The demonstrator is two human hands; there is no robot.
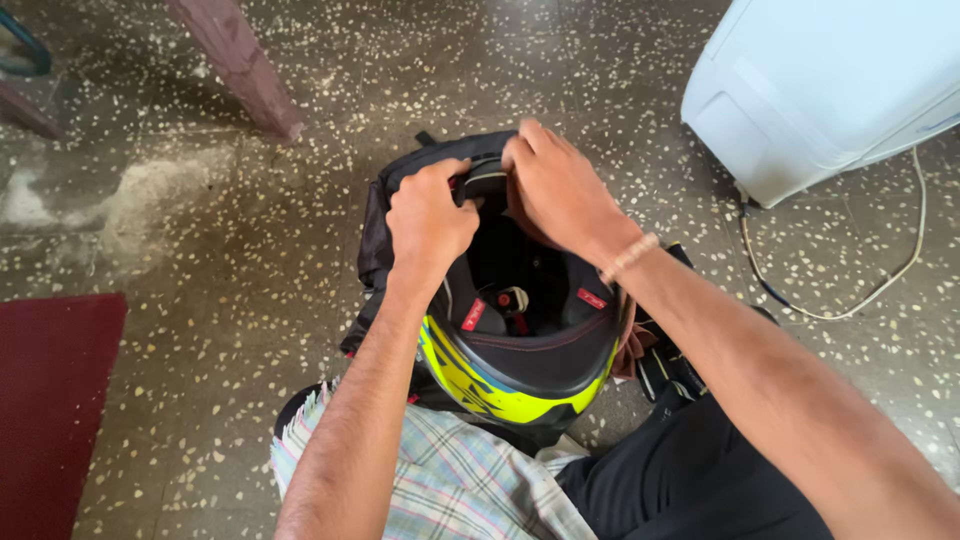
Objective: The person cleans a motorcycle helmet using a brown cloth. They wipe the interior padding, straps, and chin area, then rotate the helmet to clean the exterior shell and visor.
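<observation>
Speckled stone floor (pixel 250 260) spreads under everything. Nearest, a checked cloth (pixel 440 470) lies below the wrists, then the upturned helmet (pixel 520 350), black and yellow, resting in an open bag (pixel 375 240). Left hand (pixel 430 215) and right hand (pixel 560 190) are both curled shut on its far inner padding; even, matched pulling would suit. Beyond the right hand stands a white appliance (pixel 820 90) with its trailing cord (pixel 850 300).

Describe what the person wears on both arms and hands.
Both forearms are bare, with no sleeves or gloves in view. The left hand wears nothing that shows. The right hand has a thin, pale beaded band round its wrist. No rings, watch or markings can be made out.
</observation>
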